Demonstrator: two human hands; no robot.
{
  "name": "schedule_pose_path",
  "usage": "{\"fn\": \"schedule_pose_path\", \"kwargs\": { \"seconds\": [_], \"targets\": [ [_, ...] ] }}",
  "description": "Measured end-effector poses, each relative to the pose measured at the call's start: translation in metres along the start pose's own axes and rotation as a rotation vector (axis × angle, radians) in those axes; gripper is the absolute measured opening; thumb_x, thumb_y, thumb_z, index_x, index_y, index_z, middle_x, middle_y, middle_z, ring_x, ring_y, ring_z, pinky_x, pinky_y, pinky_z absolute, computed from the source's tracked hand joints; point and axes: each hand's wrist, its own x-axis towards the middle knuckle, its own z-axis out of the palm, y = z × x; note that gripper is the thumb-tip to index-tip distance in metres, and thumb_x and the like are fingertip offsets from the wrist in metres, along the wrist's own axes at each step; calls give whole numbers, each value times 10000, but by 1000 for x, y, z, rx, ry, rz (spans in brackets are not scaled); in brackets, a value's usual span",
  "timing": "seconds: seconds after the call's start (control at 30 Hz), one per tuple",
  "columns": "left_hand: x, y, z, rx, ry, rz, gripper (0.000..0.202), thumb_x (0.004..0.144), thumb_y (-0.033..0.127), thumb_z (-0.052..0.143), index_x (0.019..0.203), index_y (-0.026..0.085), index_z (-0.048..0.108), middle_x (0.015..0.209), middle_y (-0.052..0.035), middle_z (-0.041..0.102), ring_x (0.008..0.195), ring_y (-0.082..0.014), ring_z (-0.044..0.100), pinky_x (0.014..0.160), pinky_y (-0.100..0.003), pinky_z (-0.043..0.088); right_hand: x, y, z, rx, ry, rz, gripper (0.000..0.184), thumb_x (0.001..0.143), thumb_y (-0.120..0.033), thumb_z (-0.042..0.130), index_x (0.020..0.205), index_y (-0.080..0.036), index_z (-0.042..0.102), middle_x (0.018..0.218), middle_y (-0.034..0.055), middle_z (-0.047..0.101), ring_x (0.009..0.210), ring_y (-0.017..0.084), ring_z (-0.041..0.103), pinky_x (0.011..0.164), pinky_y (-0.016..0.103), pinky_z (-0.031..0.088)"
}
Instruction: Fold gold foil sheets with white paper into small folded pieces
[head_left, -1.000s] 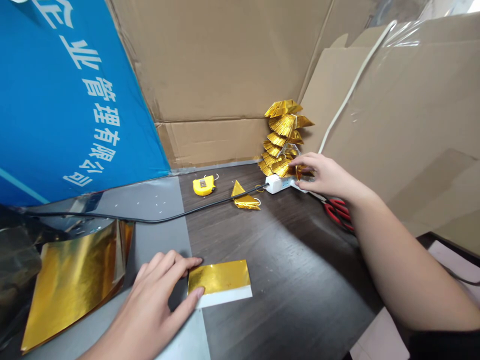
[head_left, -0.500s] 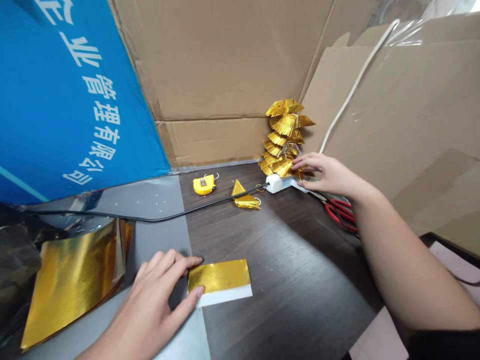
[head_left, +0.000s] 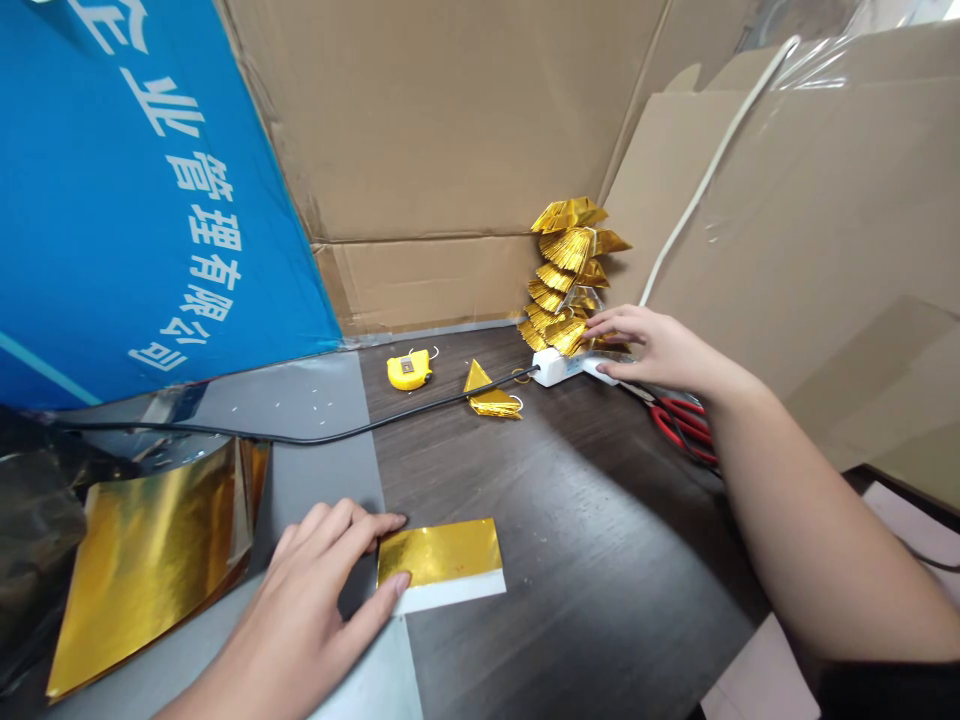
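A small rectangle of gold foil paper (head_left: 442,552) with a white strip along its near edge lies on the dark tabletop. My left hand (head_left: 319,590) rests at its left end, fingers spread, the thumb tip on the paper and the index finger at its upper left corner. Further back, my right hand (head_left: 652,345) reaches to a tall stack of folded gold paper pieces (head_left: 566,250). Its fingertips touch the lower part of the stack. Below them the thumb is by a white power strip (head_left: 555,367). Those fingers are stretched out and apart.
A single folded gold piece (head_left: 491,395) lies under a black cable (head_left: 337,435). Behind it is a yellow tape measure (head_left: 409,370). Red-handled scissors (head_left: 682,425) lie beside my right forearm. Larger gold sheets (head_left: 150,560) are at the left. Cardboard panels (head_left: 450,120) stand behind.
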Motion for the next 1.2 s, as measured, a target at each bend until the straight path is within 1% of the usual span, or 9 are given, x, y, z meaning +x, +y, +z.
{"fn": "schedule_pose_path", "kwargs": {
  "seconds": [0.37, 0.5, 0.7, 0.87, 0.93, 1.0, 1.07, 1.13, 1.2],
  "targets": [
    [0, -12, 3, 28, -24, 22, 325, 952, 508, 568, 1215, 320, 604, 984, -19, 611, 942, -211, 562, 806, -334, 419, 0, 0, 2, 8, 2, 7, 386, 815, -382, 676, 1160, -223, 740, 1226, 123, 639, 1124, 279, 652, 963, 470, 612],
    [-1, -12, 3, 30, -30, 40, 328, 950, 502, 575, 1218, 315, 604, 980, -16, 612, 934, -209, 565, 799, -329, 417, 0, 0, 3, -43, 5, -9, 363, 819, -383, 671, 1128, -214, 761, 1230, 133, 637, 1117, 295, 650, 953, 496, 611],
    [-1, -16, 4, 39, -20, 73, 335, 943, 489, 589, 1227, 312, 596, 986, -23, 618, 931, -218, 566, 787, -324, 420, 0, -2, 4, -30, 29, -3, 326, 820, -370, 669, 1088, -206, 758, 1209, 130, 643, 1098, 274, 667, 938, 463, 626],
    [1, -11, 0, 46, -34, 74, 334, 952, 459, 578, 1245, 298, 598, 994, -31, 618, 931, -219, 558, 792, -329, 403, -1, -4, 1, -72, 40, -58, 320, 863, -409, 648, 1057, -177, 755, 1150, 144, 672, 1033, 262, 689, 884, 422, 622],
    [3, -7, -3, 37, -54, 72, 338, 959, 466, 552, 1236, 282, 612, 988, -37, 613, 929, -222, 548, 805, -342, 395, 0, -9, -1, -70, 64, -51, 314, 882, -409, 649, 1033, -159, 765, 1130, 165, 681, 1008, 271, 683, 895, 450, 588],
    [4, -4, -5, 27, -85, 53, 348, 951, 477, 557, 1221, 268, 625, 975, -41, 609, 932, -230, 539, 805, -349, 389, 2, -20, 2, -167, 150, -109, 282, 891, -419, 673, 984, -174, 776, 1132, 158, 702, 1085, 300, 652, 971, 491, 515],
    [5, -2, -6, 16, -97, 35, 349, 952, 471, 554, 1220, 260, 626, 974, -40, 604, 939, -231, 534, 816, -357, 383, 4, -42, 10, -124, 166, -184, 215, 901, -379, 684, 985, -199, 767, 1126, 129, 714, 1123, 287, 640, 1003, 471, 484],
    [6, -1, -7, 11, -112, 23, 354, 945, 470, 562, 1214, 250, 629, 965, -39, 601, 932, -230, 530, 817, -362, 379, 3, -72, 25, 25, 59, -264, 198, 938, -333, 633, 1050, -203, 732, 1149, 117, 703, 1097, 254, 656, 989, 435, 504],
    [6, 0, -7, 4, -112, 26, 352, 940, 464, 570, 1206, 244, 633, 962, -39, 601, 929, -229, 528, 819, -365, 377, -1, -104, 46, 141, -104, -342, 224, 939, -355, 637, 1099, -212, 702, 1058, 81, 720, 974, 227, 686, 884, 395, 546]
  ]
}}
